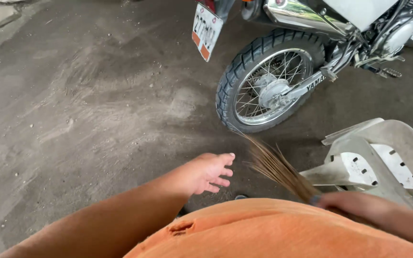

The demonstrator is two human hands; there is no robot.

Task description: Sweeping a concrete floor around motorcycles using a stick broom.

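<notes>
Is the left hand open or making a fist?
Open. The left hand hangs over the dusty floor with fingers spread, holding nothing; the right hand grips the broom.

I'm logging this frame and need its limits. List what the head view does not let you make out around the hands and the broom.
- Right hand: its grip on the stick broom is hidden by the orange shirt.
- Broom handle: out of sight behind the hand and shirt.
- Left hand: palm faces away; it shows nothing held.
- Motorcycle: front cut off by the top and right edges.
- White plastic chair: cut off by the right edge.
</notes>
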